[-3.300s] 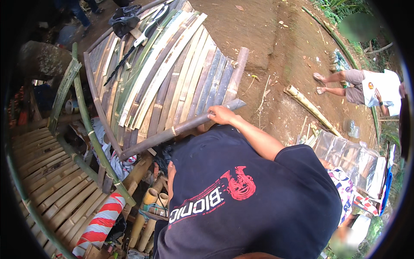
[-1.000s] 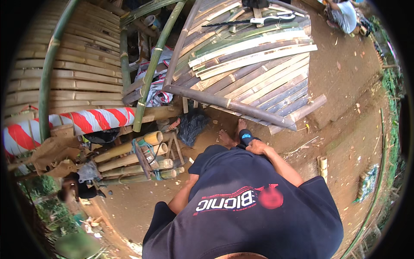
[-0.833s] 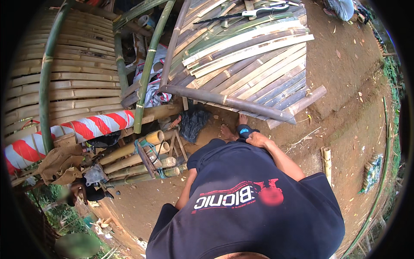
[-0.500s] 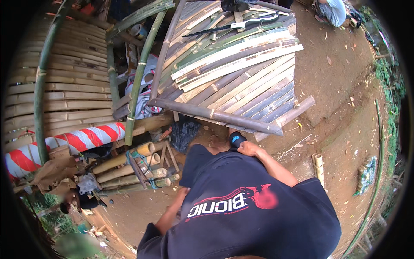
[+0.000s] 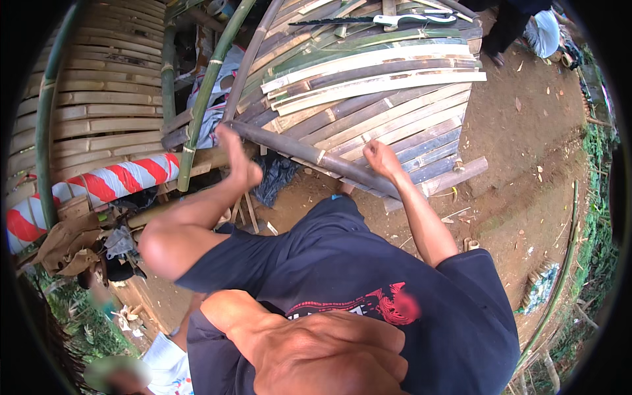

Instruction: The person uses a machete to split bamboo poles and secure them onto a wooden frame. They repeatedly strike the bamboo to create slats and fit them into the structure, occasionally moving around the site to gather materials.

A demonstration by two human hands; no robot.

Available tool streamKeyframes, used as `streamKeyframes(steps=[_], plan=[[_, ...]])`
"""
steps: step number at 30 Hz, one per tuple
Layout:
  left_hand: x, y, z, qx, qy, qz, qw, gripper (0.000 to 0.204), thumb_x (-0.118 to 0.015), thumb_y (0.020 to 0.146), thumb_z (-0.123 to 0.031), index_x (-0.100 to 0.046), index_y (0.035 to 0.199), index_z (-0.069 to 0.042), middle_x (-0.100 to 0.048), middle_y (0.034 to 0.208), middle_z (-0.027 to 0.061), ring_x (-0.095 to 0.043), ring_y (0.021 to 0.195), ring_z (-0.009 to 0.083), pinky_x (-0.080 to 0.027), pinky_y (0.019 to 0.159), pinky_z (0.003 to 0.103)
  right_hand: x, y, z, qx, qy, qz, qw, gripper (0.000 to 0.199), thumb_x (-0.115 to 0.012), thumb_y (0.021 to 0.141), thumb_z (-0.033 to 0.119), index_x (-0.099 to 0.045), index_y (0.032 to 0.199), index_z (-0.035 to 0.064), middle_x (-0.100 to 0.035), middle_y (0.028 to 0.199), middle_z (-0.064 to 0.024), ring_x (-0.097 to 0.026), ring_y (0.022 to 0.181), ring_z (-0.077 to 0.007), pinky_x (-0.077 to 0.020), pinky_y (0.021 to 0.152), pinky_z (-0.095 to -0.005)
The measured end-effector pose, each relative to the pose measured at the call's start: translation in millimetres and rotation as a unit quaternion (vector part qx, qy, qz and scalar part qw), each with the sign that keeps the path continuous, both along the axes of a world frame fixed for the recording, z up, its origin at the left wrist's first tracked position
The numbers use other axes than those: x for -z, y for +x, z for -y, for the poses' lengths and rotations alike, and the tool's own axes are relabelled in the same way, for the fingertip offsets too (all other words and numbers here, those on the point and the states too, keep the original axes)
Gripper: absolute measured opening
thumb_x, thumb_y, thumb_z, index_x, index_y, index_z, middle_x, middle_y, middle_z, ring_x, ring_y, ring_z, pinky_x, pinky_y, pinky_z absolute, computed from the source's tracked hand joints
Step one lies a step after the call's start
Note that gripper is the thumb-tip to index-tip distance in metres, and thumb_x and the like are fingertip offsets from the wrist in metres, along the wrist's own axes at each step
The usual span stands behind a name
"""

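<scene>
My right hand (image 5: 382,158) is closed in a fist over the near right part of a slatted bamboo platform (image 5: 421,148). Whether it holds anything is hidden by the curled fingers. My left hand is not visible. My left leg is bent up, its bare foot (image 5: 238,161) at the platform's near left corner, by a dark bamboo pole (image 5: 289,141) along the front edge. Loose split bamboo strips (image 5: 375,92) lie across the slats. Farther back rests a handsaw (image 5: 395,21) with a white handle and dark blade.
Left are a bamboo slat bench (image 5: 99,112), green upright poles (image 5: 214,72) and a red-and-white wrapped roll (image 5: 125,174). A dark plastic bag (image 5: 273,178) lies under the platform. People in dark (image 5: 503,33) and light-blue clothing (image 5: 543,33) are at the far right; another in white (image 5: 168,362) is lower left.
My right hand has risen from beside my leg to above the slats. My left leg has come up, bringing its foot to the platform corner. My left hand has gone out of sight.
</scene>
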State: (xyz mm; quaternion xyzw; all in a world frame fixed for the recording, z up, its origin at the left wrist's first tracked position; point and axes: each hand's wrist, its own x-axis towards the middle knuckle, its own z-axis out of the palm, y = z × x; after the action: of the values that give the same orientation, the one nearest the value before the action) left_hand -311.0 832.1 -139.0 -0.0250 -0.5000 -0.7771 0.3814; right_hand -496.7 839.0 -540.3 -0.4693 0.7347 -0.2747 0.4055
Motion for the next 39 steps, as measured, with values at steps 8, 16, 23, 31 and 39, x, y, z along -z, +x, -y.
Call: streamKeyframes(steps=[8, 16, 23, 31, 39], plan=[[11, 24, 68, -0.272, -0.003, 0.344, 0.899, 0.029, -0.049, 0.097, -0.028, -0.050, 0.085, -0.002, -0.050, 0.071, 0.0058, -0.045, 0.061, 0.0144, -0.036, 0.054, 0.027, 22, -12, 53, 0.119, -0.016, -0.027, 0.992, 0.028, -0.056, 0.085, 0.023, -0.062, 0.095, -0.0019, -0.064, 0.096, -0.0240, -0.061, 0.093, -0.0379, -0.0465, 0.082, -0.0438], [-22, 38, 229, -0.265, -0.135, 0.414, 0.860, 0.019, -0.040, 0.101, -0.020, -0.039, 0.091, -0.004, -0.028, 0.068, -0.0021, -0.025, 0.059, 0.0072, -0.022, 0.054, 0.025, 28, 5, 46, 0.135, 0.066, -0.215, 0.965, 0.074, -0.059, 0.087, 0.028, -0.025, 0.143, -0.0056, -0.016, 0.147, -0.0355, -0.018, 0.137, -0.0491, -0.0200, 0.111, -0.0536], [88, -64, 409, -0.071, -0.143, 0.638, 0.753, 0.032, -0.052, 0.094, -0.030, -0.053, 0.081, 0.000, -0.049, 0.075, 0.0022, -0.042, 0.066, 0.0099, -0.032, 0.060, 0.024, 15, -1, 63, 0.085, 0.176, -0.186, 0.963, 0.084, -0.059, 0.088, 0.034, -0.015, 0.145, -0.0106, -0.003, 0.148, -0.0397, -0.004, 0.138, -0.0552, -0.0117, 0.114, -0.0553], [402, -154, 487, -0.066, 0.417, 0.620, 0.661, 0.067, -0.058, 0.086, -0.060, -0.056, 0.112, 0.002, -0.019, 0.059, -0.0078, -0.019, 0.048, 0.0061, -0.020, 0.044, 0.023, -12, -16, 88, 0.015, 0.244, -0.125, 0.961, 0.089, -0.056, 0.088, 0.034, -0.006, 0.143, -0.0150, 0.001, 0.145, -0.0446, 0.002, 0.136, -0.0594, -0.0072, 0.114, -0.0558], [425, -167, 493, -0.201, 0.483, 0.521, 0.674, 0.037, -0.057, 0.094, -0.042, -0.049, 0.077, -0.010, -0.033, 0.060, -0.0020, -0.029, 0.042, 0.0112, -0.024, 0.036, 0.028, 2, -36, 76, -0.037, 0.300, -0.100, 0.948, 0.094, -0.060, 0.084, 0.042, -0.010, 0.147, -0.0061, -0.002, 0.150, -0.0356, 0.002, 0.140, -0.0511, -0.0134, 0.114, -0.0551]])
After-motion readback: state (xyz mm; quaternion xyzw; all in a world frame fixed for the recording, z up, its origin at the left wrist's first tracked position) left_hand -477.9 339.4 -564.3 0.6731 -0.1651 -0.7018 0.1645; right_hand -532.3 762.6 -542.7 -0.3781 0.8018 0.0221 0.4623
